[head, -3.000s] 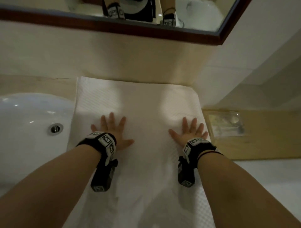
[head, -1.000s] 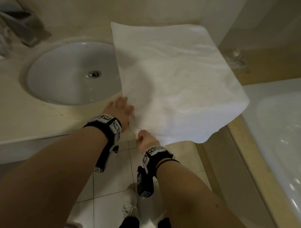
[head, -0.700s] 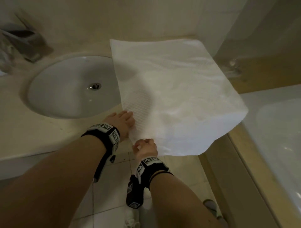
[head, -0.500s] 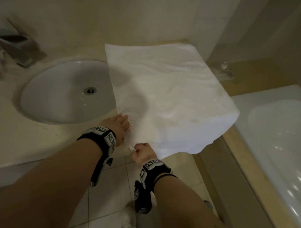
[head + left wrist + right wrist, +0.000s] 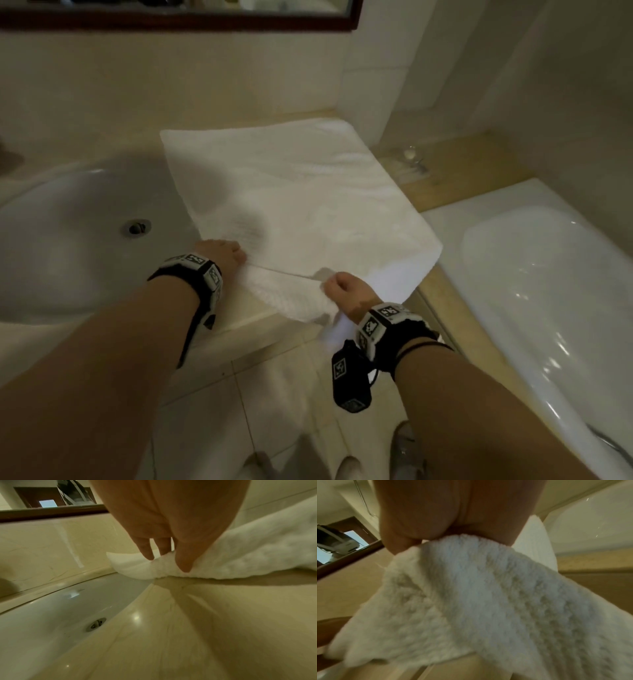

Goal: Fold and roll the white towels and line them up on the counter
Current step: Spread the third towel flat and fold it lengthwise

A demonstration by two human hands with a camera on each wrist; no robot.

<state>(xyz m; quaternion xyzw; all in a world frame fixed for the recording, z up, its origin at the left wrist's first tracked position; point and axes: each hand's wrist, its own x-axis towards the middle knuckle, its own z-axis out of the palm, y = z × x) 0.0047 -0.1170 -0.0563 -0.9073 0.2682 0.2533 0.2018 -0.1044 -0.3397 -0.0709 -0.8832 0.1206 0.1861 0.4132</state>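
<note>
One folded white towel [image 5: 308, 192] lies on the beige counter [image 5: 250, 317] to the right of the sink, with its right side reaching past the counter's end. My left hand [image 5: 222, 253] pinches the towel's near left corner, and in the left wrist view the thumb and fingers [image 5: 147, 550] close on that corner of the towel [image 5: 257, 555]. My right hand [image 5: 339, 284] grips the near edge further right, where a narrow strip is turned over. In the right wrist view the towel [image 5: 488, 601] hangs bunched from the right hand [image 5: 436, 538].
A white sink [image 5: 68, 240] with a drain [image 5: 137, 226] sits left of the towel. A white bathtub [image 5: 548, 291] lies to the right, behind a beige ledge holding a clear packet [image 5: 411, 164]. A dark-framed mirror [image 5: 171, 20] hangs above. Tiled floor [image 5: 274, 394] is below.
Three seconds ago both palms lay flat on the towel. Since half a second ago my right hand has slid right along the near edge, away from my left, and the edge is turned over.
</note>
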